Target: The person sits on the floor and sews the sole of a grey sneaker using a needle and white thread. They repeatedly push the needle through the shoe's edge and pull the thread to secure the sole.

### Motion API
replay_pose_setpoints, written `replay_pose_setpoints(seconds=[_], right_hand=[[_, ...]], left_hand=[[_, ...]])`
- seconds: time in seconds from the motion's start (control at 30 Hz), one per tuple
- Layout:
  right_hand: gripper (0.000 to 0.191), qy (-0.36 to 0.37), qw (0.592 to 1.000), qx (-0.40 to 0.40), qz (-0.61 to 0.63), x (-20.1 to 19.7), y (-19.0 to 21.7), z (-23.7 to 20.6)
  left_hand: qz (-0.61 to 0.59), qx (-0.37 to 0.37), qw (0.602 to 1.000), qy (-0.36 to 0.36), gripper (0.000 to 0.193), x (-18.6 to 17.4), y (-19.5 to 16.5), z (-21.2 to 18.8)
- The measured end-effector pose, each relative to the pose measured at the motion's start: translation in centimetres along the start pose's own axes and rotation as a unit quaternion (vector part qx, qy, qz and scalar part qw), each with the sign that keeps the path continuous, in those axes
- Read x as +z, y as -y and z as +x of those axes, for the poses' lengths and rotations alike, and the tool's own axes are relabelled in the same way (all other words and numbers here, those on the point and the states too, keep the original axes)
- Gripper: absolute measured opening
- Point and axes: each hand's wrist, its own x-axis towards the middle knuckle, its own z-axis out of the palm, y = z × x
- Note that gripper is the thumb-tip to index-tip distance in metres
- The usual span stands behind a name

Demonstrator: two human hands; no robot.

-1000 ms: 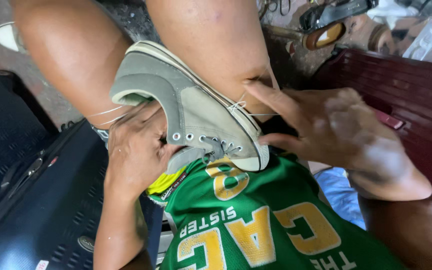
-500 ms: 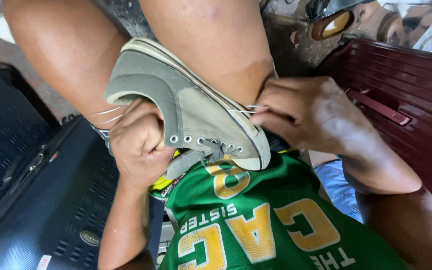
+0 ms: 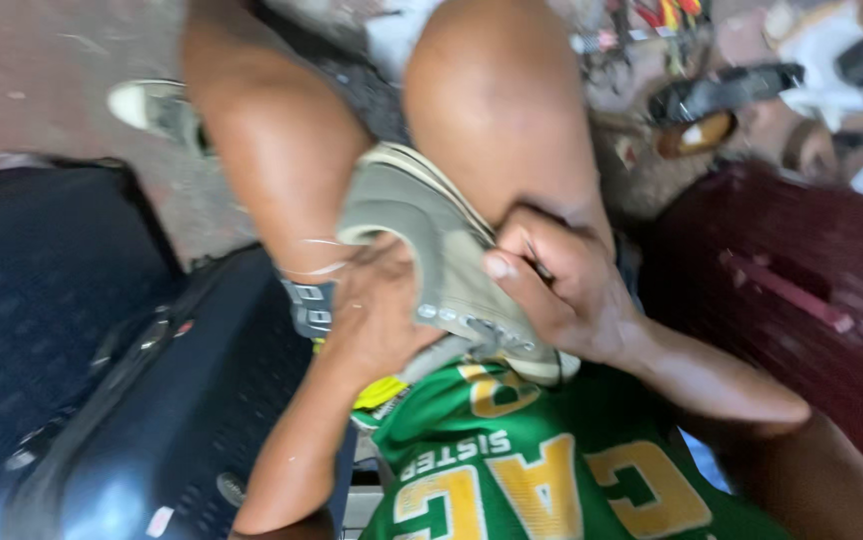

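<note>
Both of your hands are on one grey-green canvas shoe (image 3: 442, 270), which sits in your lap between your bare knees. Your left hand (image 3: 372, 320) cups the shoe from below and from the left side, fingers curled around the sole near the heel end, so it is closed on the shoe rather than spread. Your right hand (image 3: 562, 285) comes in from the right and lies over the upper; the thumb (image 3: 512, 280) presses along the side of the canvas above the row of metal eyelets, and the other fingers are folded together against the top edge, where a thin dark shaft seems to poke out between them, too blurred to tell what it is. The shoe is tilted, its pale rubber sole edge facing up and to the left, its laced front pointing down toward your green and yellow jersey (image 3: 552, 470). Your left knee (image 3: 272, 150) rises just beside the shoe's heel end and your right knee (image 3: 497, 100) stands directly behind it, touching it. Left of your legs lies a dark blue suitcase (image 3: 102, 400) on the floor, and to the right a dark red case (image 3: 802, 290). Farther back, near the top right, a black sandal (image 3: 722, 90) lies among scattered tools and scraps, all well apart from your hands.
</note>
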Motion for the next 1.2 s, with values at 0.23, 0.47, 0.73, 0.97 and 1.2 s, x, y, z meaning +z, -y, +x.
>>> replay_pose_setpoints(seconds=[0.23,0.47,0.73,0.97,1.2], right_hand=[[0.024,-0.016,0.999,0.031,-0.037,0.2,2.1,1.3],[0.02,0.005,0.992,0.049,0.112,-2.1,1.9,-0.3],[0.023,-0.177,0.979,-0.097,-0.016,-6.4,0.5,-5.3],[0.027,-0.079,0.975,-0.129,-0.161,-6.0,0.0,-7.4],[0.029,-0.048,0.984,-0.106,-0.132,-3.4,-0.9,-6.3]], left_hand=[[-0.113,0.07,0.991,-0.016,0.031,-3.1,-0.5,0.5],[-0.324,-0.067,0.94,0.079,0.032,-5.0,-1.4,0.5],[-0.349,-0.092,0.933,0.006,0.026,-1.7,-5.4,1.1],[-0.304,-0.18,0.933,0.069,0.019,-1.7,-3.3,0.5],[-0.372,-0.138,0.917,0.042,0.018,-0.3,-2.2,-1.0]])
